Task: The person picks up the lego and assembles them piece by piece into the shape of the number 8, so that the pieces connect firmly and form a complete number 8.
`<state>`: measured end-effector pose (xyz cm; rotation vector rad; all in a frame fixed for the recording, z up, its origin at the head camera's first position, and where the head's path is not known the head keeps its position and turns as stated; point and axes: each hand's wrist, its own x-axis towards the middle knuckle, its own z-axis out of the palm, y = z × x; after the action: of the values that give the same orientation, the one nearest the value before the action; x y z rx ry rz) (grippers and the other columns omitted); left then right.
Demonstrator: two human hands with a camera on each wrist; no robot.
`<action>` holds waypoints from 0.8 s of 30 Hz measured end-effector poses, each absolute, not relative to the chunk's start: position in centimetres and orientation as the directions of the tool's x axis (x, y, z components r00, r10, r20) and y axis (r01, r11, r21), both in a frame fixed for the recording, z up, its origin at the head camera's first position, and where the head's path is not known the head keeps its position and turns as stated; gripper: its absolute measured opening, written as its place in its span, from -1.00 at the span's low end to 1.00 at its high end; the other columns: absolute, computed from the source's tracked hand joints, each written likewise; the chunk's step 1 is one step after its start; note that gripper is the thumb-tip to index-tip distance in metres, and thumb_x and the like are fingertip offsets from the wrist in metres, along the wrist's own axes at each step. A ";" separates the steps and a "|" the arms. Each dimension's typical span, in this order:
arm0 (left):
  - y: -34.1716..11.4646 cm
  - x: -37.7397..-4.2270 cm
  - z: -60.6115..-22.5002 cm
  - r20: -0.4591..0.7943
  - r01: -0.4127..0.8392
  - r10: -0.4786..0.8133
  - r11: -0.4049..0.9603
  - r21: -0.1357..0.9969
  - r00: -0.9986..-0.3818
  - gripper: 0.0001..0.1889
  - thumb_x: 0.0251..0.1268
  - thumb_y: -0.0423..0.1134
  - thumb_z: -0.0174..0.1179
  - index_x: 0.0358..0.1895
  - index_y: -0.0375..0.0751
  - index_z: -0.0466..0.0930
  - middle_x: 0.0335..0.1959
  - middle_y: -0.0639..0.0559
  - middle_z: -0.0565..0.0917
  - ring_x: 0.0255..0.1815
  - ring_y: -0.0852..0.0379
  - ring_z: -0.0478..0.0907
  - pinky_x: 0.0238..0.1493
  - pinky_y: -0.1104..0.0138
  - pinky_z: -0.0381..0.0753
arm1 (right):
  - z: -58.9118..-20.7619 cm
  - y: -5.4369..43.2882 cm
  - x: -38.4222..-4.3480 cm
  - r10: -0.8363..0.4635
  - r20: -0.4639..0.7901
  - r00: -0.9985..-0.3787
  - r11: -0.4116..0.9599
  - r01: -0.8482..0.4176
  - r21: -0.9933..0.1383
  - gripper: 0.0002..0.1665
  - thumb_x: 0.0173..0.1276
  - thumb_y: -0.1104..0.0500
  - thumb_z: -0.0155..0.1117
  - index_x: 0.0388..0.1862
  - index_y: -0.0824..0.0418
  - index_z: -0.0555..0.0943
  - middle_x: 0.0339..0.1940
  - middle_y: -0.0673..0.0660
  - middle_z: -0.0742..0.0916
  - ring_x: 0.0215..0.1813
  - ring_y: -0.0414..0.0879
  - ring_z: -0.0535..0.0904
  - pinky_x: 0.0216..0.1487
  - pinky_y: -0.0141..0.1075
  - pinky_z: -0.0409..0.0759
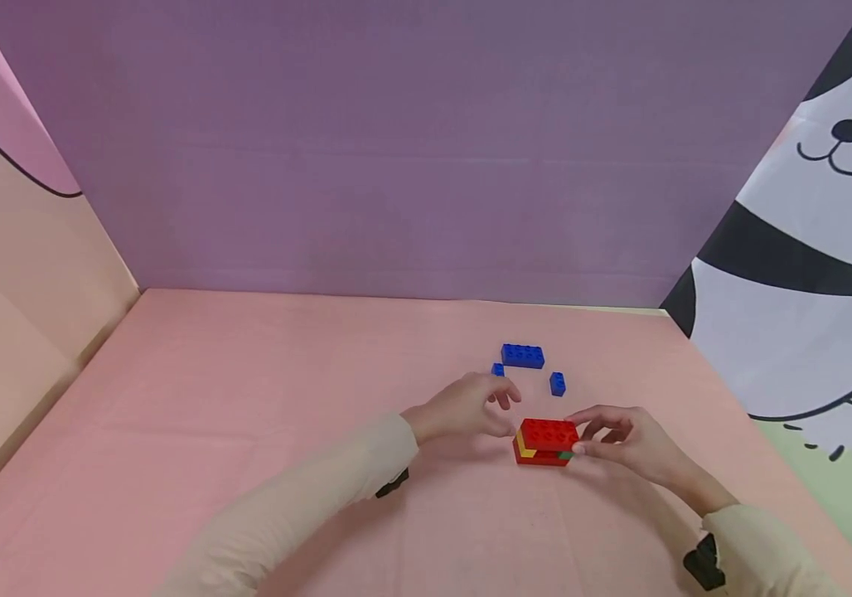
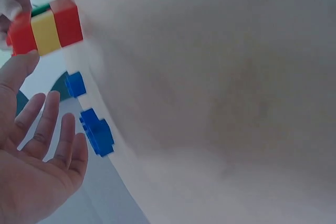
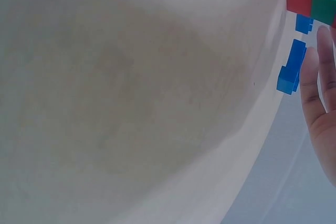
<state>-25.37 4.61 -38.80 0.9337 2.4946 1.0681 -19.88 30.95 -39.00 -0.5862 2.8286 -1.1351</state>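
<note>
A stack of toy building bricks stands on the pink surface: a red brick (image 1: 549,434) on top, a yellow brick (image 2: 46,32) and a green brick (image 3: 323,1) between, and another red brick (image 1: 541,461) at the bottom. My right hand (image 1: 623,439) pinches the stack's right end between thumb and fingers. Just left of the stack is my left hand (image 1: 471,406), its fingers loosely spread and the thumb close to the yellow end; whether the thumb touches it I cannot tell.
Beyond the hands lie a long blue brick (image 1: 522,356), a small blue brick (image 1: 557,384) and another small blue brick (image 1: 497,370) partly behind the left hand. A purple wall (image 1: 396,166) rises at the back, with a panda-printed panel (image 1: 806,348) on the right.
</note>
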 end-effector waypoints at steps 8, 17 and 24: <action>4.0 -27.1 -39.3 0.059 0.433 0.571 0.547 0.717 -0.819 -0.55 0.03 -0.14 0.33 0.05 -0.06 0.49 -0.11 0.04 0.60 -0.11 0.19 0.50 -0.15 0.47 0.54 | -38.9 30.9 -19.7 -0.381 0.119 -0.917 0.650 -0.357 -0.672 -0.62 0.11 0.15 0.36 -0.04 0.15 0.60 -0.20 0.09 0.67 -0.28 -0.30 0.54 -0.33 -0.41 0.55; 4.0 -28.7 -39.8 0.080 0.388 0.483 0.582 0.715 -0.872 -0.58 0.04 -0.15 0.33 0.02 -0.05 0.49 -0.15 0.06 0.58 -0.15 0.17 0.48 -0.16 0.43 0.51 | -39.5 31.2 -20.0 -0.362 0.122 -0.924 0.665 -0.348 -0.661 -0.60 0.09 0.13 0.38 -0.05 0.13 0.60 -0.25 0.02 0.68 -0.28 -0.26 0.57 -0.33 -0.40 0.57; 4.4 -29.3 -39.6 0.098 0.379 0.444 0.607 0.698 -0.891 -0.57 0.05 -0.14 0.32 0.04 -0.03 0.48 -0.08 0.05 0.55 -0.09 0.14 0.44 -0.07 0.34 0.50 | -39.6 31.2 -20.1 -0.371 0.128 -0.920 0.651 -0.356 -0.670 -0.60 0.10 0.13 0.38 -0.05 0.14 0.60 -0.25 0.01 0.68 -0.27 -0.26 0.57 -0.32 -0.40 0.57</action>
<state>-29.32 4.37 -39.64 0.7031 2.7389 1.1590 -20.09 31.23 -39.55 -0.6238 2.8357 -1.1443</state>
